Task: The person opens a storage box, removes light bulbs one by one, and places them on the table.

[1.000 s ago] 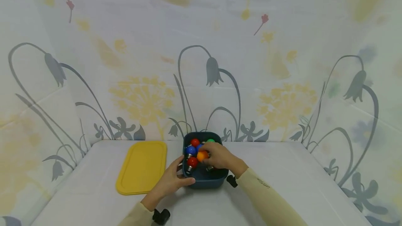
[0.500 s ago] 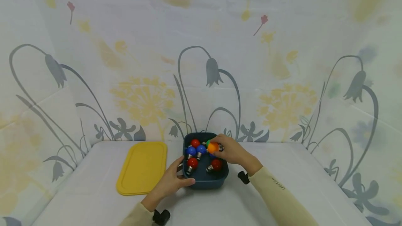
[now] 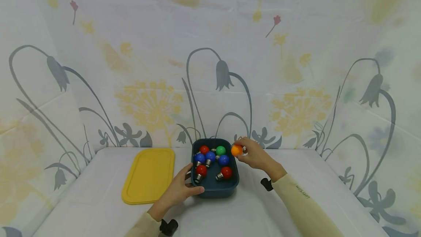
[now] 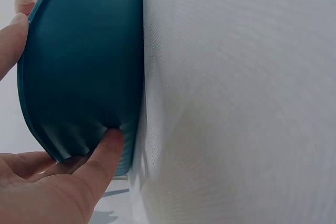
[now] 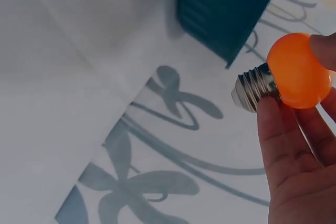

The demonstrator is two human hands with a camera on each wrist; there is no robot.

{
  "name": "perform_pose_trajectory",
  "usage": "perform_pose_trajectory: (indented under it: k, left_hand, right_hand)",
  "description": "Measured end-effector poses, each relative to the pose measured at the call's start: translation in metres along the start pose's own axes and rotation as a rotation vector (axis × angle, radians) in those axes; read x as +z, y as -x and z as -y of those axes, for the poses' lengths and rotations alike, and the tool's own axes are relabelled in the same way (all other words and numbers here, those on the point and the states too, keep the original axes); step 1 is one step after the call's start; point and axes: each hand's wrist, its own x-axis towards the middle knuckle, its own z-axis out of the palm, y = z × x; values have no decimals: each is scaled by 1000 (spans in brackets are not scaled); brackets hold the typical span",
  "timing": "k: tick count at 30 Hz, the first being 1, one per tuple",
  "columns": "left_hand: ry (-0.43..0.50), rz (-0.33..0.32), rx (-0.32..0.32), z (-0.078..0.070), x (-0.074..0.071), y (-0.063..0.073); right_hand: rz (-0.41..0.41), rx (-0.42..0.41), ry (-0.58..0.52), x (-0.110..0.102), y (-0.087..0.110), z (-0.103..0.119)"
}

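Note:
A dark teal plastic bin (image 3: 217, 189) stands on the table with several coloured light bulbs inside. Among them are a green bulb (image 3: 220, 150), a blue bulb (image 3: 224, 160) and a red bulb (image 3: 226, 172). My left hand (image 3: 179, 188) grips the bin's near left corner, thumb at the front and fingers along the left wall; the wall (image 4: 84, 61) dents slightly under one fingertip in the left wrist view. Just right of the bin's rim, my right hand (image 3: 254, 153) holds an orange light bulb (image 5: 299, 72) by its globe, its metal screw base showing.
Left of the bin, a yellow lid (image 3: 149, 176) lies flat on the white tablecloth (image 3: 283, 207). A flower-printed curtain (image 3: 210, 112) rises behind the table's far edge, close behind the bin.
My right hand has lifted the orange bulb out of the bin and carried it rightward past the rim. The left hand and the bin have stayed in place.

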Motion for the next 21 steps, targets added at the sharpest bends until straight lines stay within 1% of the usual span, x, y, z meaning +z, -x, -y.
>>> perform_pose_trajectory:
  k: [3, 6, 11, 17, 21]
  left_hand:
    - [-5, 1, 3, 0, 0, 0]
    - [-2, 2, 3, 0, 0, -1]
    - [-5, -3, 3, -2, 0, 1]
    - [-19, -4, 4, -2, -1, 2]
    - [-16, -1, 3, -2, -1, 2]
  right_hand:
    - [-1, 10, 8, 1, 3, -8]
    - [2, 13, -8, 1, 5, -16]
    - [-9, 12, -20, 3, 9, -24]
    - [18, 72, -34, 10, 12, -31]
    - [27, 82, -42, 14, 13, -37]
